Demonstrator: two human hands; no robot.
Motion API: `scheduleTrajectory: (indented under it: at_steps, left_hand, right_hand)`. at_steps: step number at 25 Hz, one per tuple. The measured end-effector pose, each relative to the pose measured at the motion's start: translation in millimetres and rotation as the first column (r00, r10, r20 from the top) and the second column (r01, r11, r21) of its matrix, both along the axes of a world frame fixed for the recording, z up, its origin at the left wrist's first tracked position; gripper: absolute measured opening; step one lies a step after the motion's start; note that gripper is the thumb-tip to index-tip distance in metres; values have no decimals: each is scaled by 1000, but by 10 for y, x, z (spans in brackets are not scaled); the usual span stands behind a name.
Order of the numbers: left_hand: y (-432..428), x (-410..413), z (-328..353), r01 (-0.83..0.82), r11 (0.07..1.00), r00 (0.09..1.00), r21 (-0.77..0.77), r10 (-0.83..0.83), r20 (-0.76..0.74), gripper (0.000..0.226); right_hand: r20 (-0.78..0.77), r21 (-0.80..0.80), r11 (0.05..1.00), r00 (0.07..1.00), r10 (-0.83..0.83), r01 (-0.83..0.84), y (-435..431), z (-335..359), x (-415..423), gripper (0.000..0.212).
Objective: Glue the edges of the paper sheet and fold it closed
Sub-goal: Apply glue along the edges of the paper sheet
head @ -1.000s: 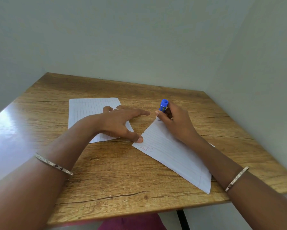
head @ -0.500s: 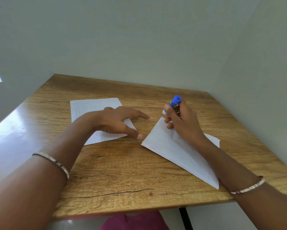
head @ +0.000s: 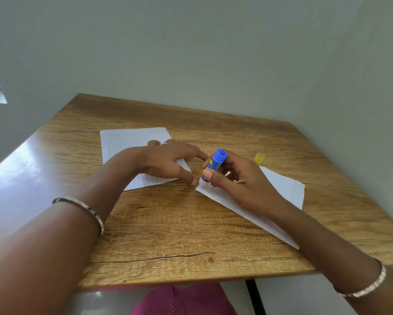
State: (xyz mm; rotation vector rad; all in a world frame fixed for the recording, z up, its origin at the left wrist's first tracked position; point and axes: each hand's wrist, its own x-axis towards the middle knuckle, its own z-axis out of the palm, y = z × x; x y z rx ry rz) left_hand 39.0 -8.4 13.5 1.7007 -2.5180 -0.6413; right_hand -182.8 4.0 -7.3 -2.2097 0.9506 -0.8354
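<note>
The gluing step is in hand. The right hand [head: 241, 185], just right of the frame's middle, has thumb and fingers curled round a blue glue stick [head: 216, 163]. The stick is held nearly upright with its lower end down on the leftmost corner of the paper sheet [head: 282, 189]. That sheet lies flat and unfolded on the wooden counter [head: 179, 235], set at a slant from the centre toward the lower right, and the right forearm covers much of it.

The left hand [head: 166, 160] lies with its fingers spread and fairly straight on a second sheet [head: 127, 142], which sits to the upper left of the centre. Its thumb tip reaches just beside the glued corner; whether it touches that sheet I cannot tell. A small yellow cap [head: 259, 158] stands on the counter just above the paper sheet, behind the right hand.

No glue line can be made out on the paper, so how much edge is already coated is unclear. By my reading, folding has not begun. The next move probably calls for drawing the stick along the edge from this corner with light, even pressure. The left hand would need to pin the sheet so it does not slide or wrinkle. Only after the edges are coated should the sheet be folded over and pressed shut.
</note>
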Motion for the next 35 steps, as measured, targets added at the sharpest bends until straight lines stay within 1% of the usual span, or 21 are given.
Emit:
scheduleTrajectory:
  at_steps: [4,7,10,13,16,20,28,32,34,35]
  left_hand:
    - [16,-23,16,-16,1000,999,12,16,31,86]
    - [40,-49,39,-25,999,999,35,24,41,93]
    - [51,-58,41,-31,999,999,38,30,42,96]
    - [40,-59,22,-25,999,998,21,24,59,95]
    - [14,-61,-23,-27,1000,998,1,26,63,93]
    - [-25,-51,-67,-17,1000,998,-13,18,58,89]
    - [-70,-31,-80,2,1000,998,-2,-2,61,88]
    - [-69,-33,-55,21,1000,997,15,-22,75,81]
    - [-69,-33,-56,30,999,997,17,-31,71,79]
    - [-66,-31,-61,32,999,997,19,-33,66,78]
  right_hand:
    - [-32,-48,999,999,8,-10,0,-40,15,10]
    - [-59,-117,993,998,6,-13,2,-69,30,13]
    - [-77,-163,986,997,28,-40,-16,-65,45,9]
    - [-100,-213,975,994,49,-69,-46,-57,45,6]
    - [-88,-199,979,996,21,-38,-78,-59,32,12]
    - [-93,-218,976,996,2,-23,-123,-54,21,13]
    - [-89,-210,975,991,-100,80,-286,-21,-58,13]
    - [-138,-229,959,970,-201,166,-386,7,-145,15]
    - [-130,-199,953,958,-256,227,-409,29,-181,18]
    - [-100,-154,952,955,-280,263,-396,48,-194,19]
